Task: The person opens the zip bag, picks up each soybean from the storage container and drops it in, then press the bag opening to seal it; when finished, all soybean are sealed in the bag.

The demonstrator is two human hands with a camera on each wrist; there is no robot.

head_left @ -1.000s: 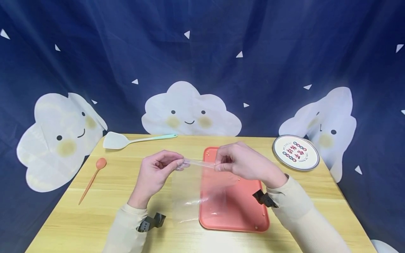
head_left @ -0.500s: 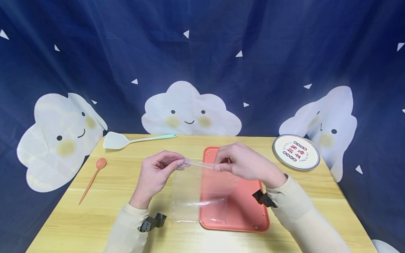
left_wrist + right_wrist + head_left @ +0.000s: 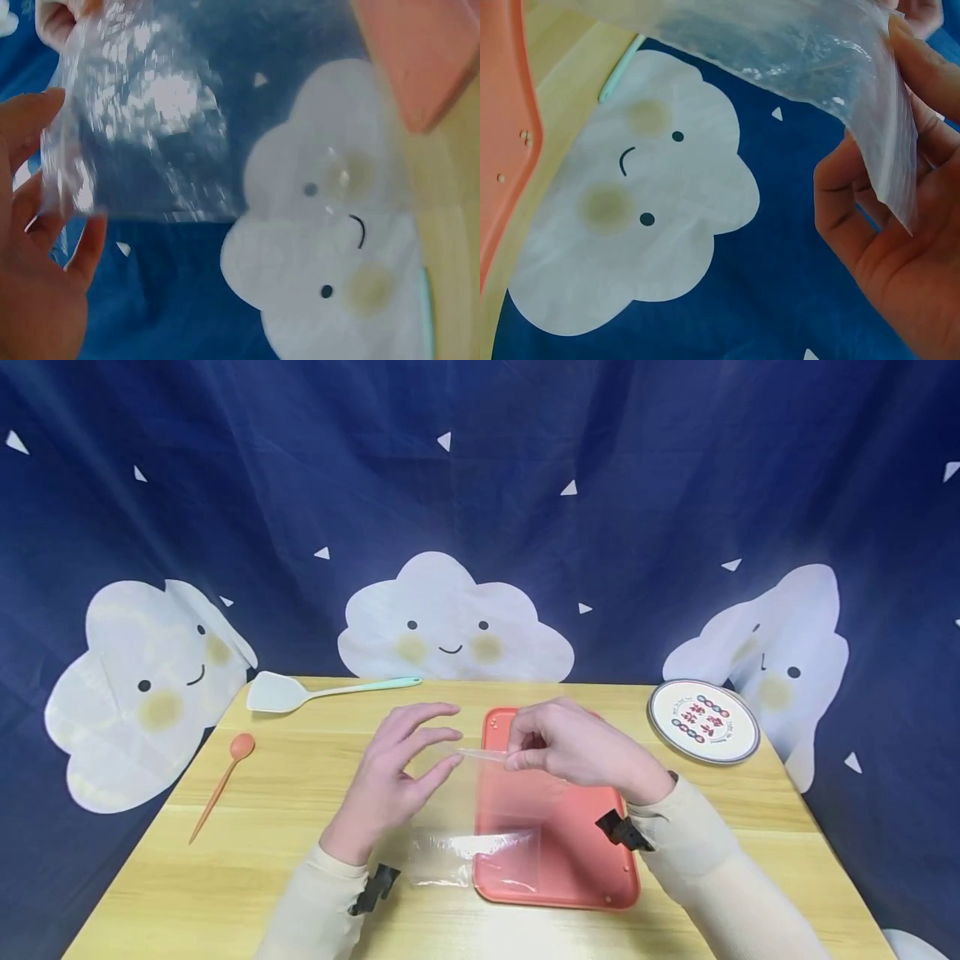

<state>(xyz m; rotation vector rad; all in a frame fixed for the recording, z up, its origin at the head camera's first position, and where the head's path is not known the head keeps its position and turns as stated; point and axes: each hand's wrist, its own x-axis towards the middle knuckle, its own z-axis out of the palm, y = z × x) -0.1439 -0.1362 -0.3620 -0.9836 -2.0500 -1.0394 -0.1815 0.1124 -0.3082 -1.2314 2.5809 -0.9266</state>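
A clear plastic bag with a ridged, zip-like top edge point(image 3: 506, 843) hangs upright, partly in front of the coral tray point(image 3: 573, 860). My right hand point(image 3: 573, 747) pinches the bag's top edge near its right end. At the other end, my left hand point(image 3: 393, 781) has its fingers spread apart and relaxed, with thumb and fingertips close to the bag's top corner. In the left wrist view the bag point(image 3: 165, 97) passes right beside those fingers; whether they touch it I cannot tell. Several small pale bits lie in the tray's corners.
A white spatula point(image 3: 277, 693) with a mint handle lies along the table's back edge. Further left is an orange spoon point(image 3: 242, 746). At the back right sits a round printed plate point(image 3: 703, 722). A blue cloud-patterned curtain point(image 3: 480, 485) surrounds the wooden table point(image 3: 300, 793).
My left hand has let go of the bag's left top corner, and its fingers have spread. The right hand keeps its pinch, almost unmoved.
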